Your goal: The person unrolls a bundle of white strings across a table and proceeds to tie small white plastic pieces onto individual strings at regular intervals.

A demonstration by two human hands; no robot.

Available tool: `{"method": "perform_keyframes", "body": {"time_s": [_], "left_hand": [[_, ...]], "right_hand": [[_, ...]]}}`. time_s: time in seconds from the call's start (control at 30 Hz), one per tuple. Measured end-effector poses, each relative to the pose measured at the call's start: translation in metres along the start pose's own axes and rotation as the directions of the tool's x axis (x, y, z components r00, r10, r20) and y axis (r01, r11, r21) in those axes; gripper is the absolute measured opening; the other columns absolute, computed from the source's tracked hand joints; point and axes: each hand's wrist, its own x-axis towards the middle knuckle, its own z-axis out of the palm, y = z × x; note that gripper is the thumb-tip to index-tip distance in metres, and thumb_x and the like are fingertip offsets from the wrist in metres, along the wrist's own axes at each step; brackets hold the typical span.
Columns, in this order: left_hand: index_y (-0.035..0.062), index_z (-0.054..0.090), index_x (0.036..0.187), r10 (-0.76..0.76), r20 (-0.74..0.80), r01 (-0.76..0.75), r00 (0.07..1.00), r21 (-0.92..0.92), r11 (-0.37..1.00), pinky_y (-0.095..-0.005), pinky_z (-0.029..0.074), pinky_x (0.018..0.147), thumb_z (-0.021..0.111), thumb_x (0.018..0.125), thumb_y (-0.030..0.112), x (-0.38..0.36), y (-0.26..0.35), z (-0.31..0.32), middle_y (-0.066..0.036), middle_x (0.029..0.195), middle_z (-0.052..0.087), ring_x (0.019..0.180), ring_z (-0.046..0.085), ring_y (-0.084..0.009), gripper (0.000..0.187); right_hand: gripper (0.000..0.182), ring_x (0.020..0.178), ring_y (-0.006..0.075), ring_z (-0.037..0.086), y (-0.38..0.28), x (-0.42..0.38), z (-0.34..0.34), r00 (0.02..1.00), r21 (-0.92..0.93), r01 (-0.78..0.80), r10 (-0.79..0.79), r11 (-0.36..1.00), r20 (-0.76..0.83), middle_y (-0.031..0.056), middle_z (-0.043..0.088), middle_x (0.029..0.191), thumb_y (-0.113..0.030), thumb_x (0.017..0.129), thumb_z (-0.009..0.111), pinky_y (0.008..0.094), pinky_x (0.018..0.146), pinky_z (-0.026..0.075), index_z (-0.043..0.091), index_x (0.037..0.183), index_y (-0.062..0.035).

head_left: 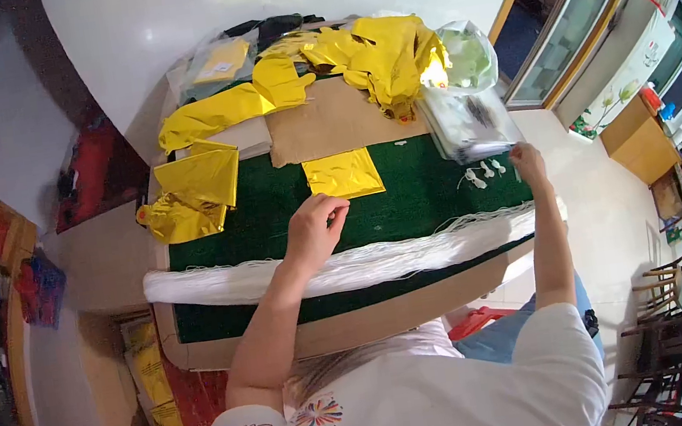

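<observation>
My left hand (317,226) is closed, its fingertips at the lower edge of a flat, folded gold foil piece (344,175). Over on the right, my right hand (528,164) has its fingers pressed together beside a stack of clear plastic bags (474,122); whatever it pinches is too small to make out. Small white string bundles (476,179) lie just left of that hand. A long hank of white string (365,264) stretches across the green mat (261,197), below my left hand and passing under my right forearm.
Crumpled gold foil (398,55) covers the table's back, with more foil (191,189) at left. A cardboard sheet (337,119) lies mid-table. A clear bag (469,56) stands back right. An open carton (130,413) sits lower left; chairs (666,325) stand right.
</observation>
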Motion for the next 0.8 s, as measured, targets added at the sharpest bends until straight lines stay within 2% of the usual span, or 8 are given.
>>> {"method": "perform_keyframes", "body": {"time_s": [0.07, 0.13, 0.3, 0.37, 0.43, 0.63, 0.73, 0.8], "left_hand": [[0.0031, 0.062, 0.083, -0.012, 0.024, 0.012, 1.000, 0.018, 1.000, -0.0295, 0.049, 0.061, 0.064, 0.077, 0.004, 0.000, 0.003, -0.003, -0.008, 0.076, 0.059, 0.069, 0.060, -0.0215, 0.007], [0.0013, 0.061, 0.084, -0.017, 0.053, 0.015, 0.998, 0.032, 0.999, -0.0285, 0.050, 0.061, 0.063, 0.078, 0.003, 0.002, 0.004, -0.003, -0.009, 0.077, 0.060, 0.070, 0.061, -0.0210, 0.007], [0.0014, 0.061, 0.084, 0.002, 0.044, -0.003, 0.999, 0.027, 1.000, -0.0287, 0.049, 0.061, 0.063, 0.078, 0.004, 0.000, 0.003, -0.002, -0.009, 0.077, 0.060, 0.070, 0.061, -0.0213, 0.007], [0.0013, 0.061, 0.083, -0.003, 0.039, 0.002, 0.999, 0.023, 1.000, -0.0284, 0.049, 0.061, 0.064, 0.078, 0.004, 0.000, 0.003, -0.002, -0.009, 0.077, 0.060, 0.069, 0.061, -0.0210, 0.006], [0.0011, 0.061, 0.083, -0.013, 0.029, 0.013, 1.000, 0.019, 1.000, -0.0281, 0.049, 0.060, 0.064, 0.078, 0.004, -0.001, 0.002, 0.000, -0.009, 0.076, 0.060, 0.069, 0.061, -0.0207, 0.006], [0.0036, 0.065, 0.088, -0.080, 0.067, 0.094, 0.995, -0.239, 0.966, -0.0249, 0.046, 0.055, 0.067, 0.077, 0.012, 0.000, 0.001, 0.004, -0.008, 0.070, 0.060, 0.058, 0.058, -0.0140, 0.013], [0.0005, 0.063, 0.097, -0.136, 0.278, 0.233, 0.951, -0.353, 0.906, -0.0244, 0.049, 0.065, 0.065, 0.079, 0.008, 0.002, 0.010, -0.002, -0.007, 0.084, 0.065, 0.074, 0.062, -0.0117, 0.019], [-0.0009, 0.063, 0.090, -0.120, 0.198, 0.203, 0.973, -0.478, 0.855, -0.0218, 0.045, 0.057, 0.065, 0.080, 0.009, -0.002, 0.002, 0.005, -0.006, 0.077, 0.064, 0.063, 0.056, -0.0067, 0.014]], "right_hand": [[0.008, 0.071, 0.0202, 0.061, -0.041, -0.018, 0.002, 0.904, 0.304, 0.211, -0.304, 0.929, 0.302, 0.0106, 0.064, 0.075, -0.009, 0.073, 0.062, 0.0329, 0.063, 0.048, 0.065, 0.076, -0.0020], [0.010, 0.067, 0.0135, 0.057, -0.100, -0.056, -0.011, 0.720, 0.492, 0.305, -0.535, 0.816, 0.442, 0.0065, 0.063, 0.075, -0.008, 0.072, 0.063, 0.0293, 0.060, 0.046, 0.065, 0.079, -0.0027], [0.008, 0.070, 0.0220, 0.058, -0.142, -0.084, 0.012, 0.565, 0.355, 0.436, -0.559, 0.827, 0.607, 0.0094, 0.058, 0.076, -0.006, 0.071, 0.065, 0.0306, 0.063, 0.046, 0.062, 0.077, -0.0018], [0.007, 0.071, 0.0261, 0.057, -0.142, -0.080, 0.017, 0.535, 0.404, 0.460, -0.610, 0.791, 0.584, 0.0118, 0.056, 0.077, -0.006, 0.072, 0.063, 0.0324, 0.063, 0.046, 0.061, 0.077, -0.0018], [0.008, 0.068, 0.0229, 0.056, -0.160, -0.080, 0.007, 0.660, 0.482, 0.420, -0.623, 0.769, 0.419, 0.0111, 0.055, 0.075, -0.006, 0.076, 0.062, 0.0315, 0.062, 0.045, 0.058, 0.081, -0.0016], [0.010, 0.067, 0.0149, 0.051, -0.237, -0.088, -0.003, 0.622, 0.736, 0.349, -0.731, 0.580, 0.282, 0.0079, 0.055, 0.074, -0.005, 0.083, 0.059, 0.0280, 0.063, 0.044, 0.052, 0.088, -0.0008], [0.006, 0.079, 0.0107, 0.053, -0.274, -0.103, 0.010, 0.570, 0.807, 0.379, -0.801, 0.453, 0.183, 0.0043, 0.053, 0.082, -0.002, 0.085, 0.055, 0.0242, 0.070, 0.043, 0.051, 0.088, 0.0001], [0.005, 0.078, 0.0107, 0.052, -0.289, -0.112, 0.026, 0.554, 0.838, 0.375, -0.820, 0.397, 0.141, 0.0049, 0.053, 0.085, -0.002, 0.087, 0.053, 0.0234, 0.070, 0.043, 0.050, 0.091, -0.0013]]}}
